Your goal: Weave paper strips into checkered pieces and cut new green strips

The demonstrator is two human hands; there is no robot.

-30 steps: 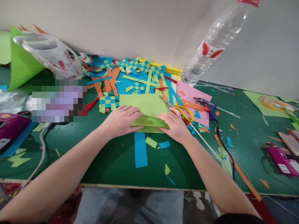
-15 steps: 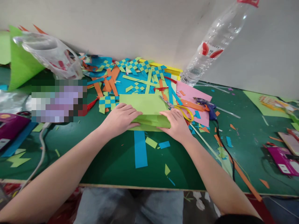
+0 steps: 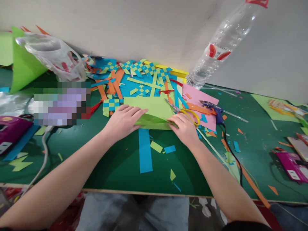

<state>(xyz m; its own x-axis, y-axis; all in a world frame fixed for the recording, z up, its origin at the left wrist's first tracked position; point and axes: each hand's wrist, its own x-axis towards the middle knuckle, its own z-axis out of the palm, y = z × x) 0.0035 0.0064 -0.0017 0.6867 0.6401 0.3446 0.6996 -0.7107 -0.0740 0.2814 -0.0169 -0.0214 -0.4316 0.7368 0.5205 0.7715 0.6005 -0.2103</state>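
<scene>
A light green sheet of paper (image 3: 149,106) lies in front of me, its near edge curled up and over. My left hand (image 3: 125,121) grips the left end of that fold, thumb below and fingers on top. At the right end, my right hand (image 3: 183,127) pinches the folded edge between thumb and fingers. Yellow-handled scissors (image 3: 191,114) lie just beyond my right hand, their blades reaching the sheet's right edge. A blue paper strip (image 3: 145,154) sticks out toward me from under the green paper.
Woven paper pieces (image 3: 137,68) and strips pile up behind the sheet. A plastic bottle (image 3: 218,48) leans at the wall. A glue gun (image 3: 218,114) rests on pink paper (image 3: 209,99). A plastic bag (image 3: 55,57) stands left. Paper scraps dot the green table (image 3: 115,173).
The near edge of the green paper has been rolled farther away from me, baring more of the blue strip. My right hand has shifted slightly right.
</scene>
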